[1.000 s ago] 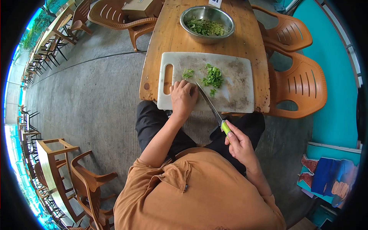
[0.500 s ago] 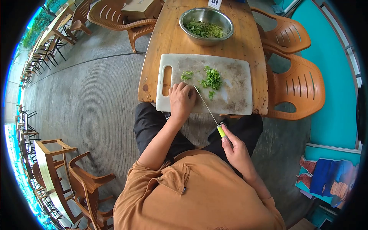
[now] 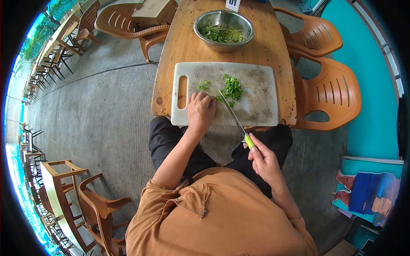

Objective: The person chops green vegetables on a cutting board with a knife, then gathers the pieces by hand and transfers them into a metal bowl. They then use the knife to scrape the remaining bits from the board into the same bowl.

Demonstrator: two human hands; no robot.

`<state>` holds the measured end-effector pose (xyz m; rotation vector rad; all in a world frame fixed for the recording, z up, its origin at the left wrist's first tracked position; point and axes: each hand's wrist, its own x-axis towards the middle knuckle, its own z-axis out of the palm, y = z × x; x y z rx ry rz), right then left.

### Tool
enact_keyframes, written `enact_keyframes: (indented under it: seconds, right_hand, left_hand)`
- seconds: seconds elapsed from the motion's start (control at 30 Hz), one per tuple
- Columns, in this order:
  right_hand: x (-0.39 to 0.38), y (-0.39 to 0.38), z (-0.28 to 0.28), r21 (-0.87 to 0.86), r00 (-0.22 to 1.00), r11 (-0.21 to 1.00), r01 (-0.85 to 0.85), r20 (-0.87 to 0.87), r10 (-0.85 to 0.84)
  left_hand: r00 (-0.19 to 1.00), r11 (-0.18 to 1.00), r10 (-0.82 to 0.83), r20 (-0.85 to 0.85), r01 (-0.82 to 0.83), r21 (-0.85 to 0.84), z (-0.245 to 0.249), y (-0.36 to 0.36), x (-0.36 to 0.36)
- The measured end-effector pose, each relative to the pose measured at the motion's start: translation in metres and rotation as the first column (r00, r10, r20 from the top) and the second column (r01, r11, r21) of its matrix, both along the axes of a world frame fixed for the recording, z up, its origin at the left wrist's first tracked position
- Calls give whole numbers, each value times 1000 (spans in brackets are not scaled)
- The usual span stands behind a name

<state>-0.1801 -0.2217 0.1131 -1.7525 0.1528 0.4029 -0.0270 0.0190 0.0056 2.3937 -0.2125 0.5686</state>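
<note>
My right hand (image 3: 265, 161) grips a kitchen knife (image 3: 232, 112) by its lime-green handle. The blade slants up and left over the cutting board (image 3: 260, 85), its tip beside a pile of chopped leafy greens (image 3: 232, 88). On the board's near left part rests my left hand (image 3: 201, 112), fingers curled together and pointing away from me. Whatever lies under those fingers is hidden; a few green bits show by the fingertips. A smaller clump of greens (image 3: 203, 85) lies just beyond them. The blade is apart from my left hand.
A steel bowl (image 3: 224, 46) with cut greens stands on the wooden table (image 3: 179, 47), beyond the board. Behind it is a small number sign (image 3: 232, 4). Orange-brown chairs (image 3: 331, 89) flank the right side; another chair bears a cardboard box (image 3: 153, 11) at the left.
The knife has swung away from my left fingers toward the chopped pile, and its blade has turned to show its flat side. My right hand has shifted slightly; my left hand stays curled on the board.
</note>
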Motion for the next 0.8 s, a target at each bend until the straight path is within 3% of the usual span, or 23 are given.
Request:
enact_keyframes:
  seconds: [0.13,0.37,0.47,0.63,0.8]
  right_hand:
    - [-1,0,0,132,995,991,20,-97,-7]
    - [-1,-1,-2,140,993,990,0,-113,16]
    - [1,-1,-3,7,996,999,-40,-85,40]
    - [11,16,2,-265,983,959,-103,121,139]
    - [-7,11,-1,-306,965,948,-91,208,159]
  left_hand:
    - [1000,1000,7,-19,-7,8,3,-4,-1]
    - [1000,1000,26,-2,-26,-6,4,0,-1]
    - [997,999,32,-69,-32,-5,5,0,-2]
    - [999,1000,21,-43,-22,-10,3,0,-1]
    - [999,998,45,-29,-46,-39,-1,3,-1]
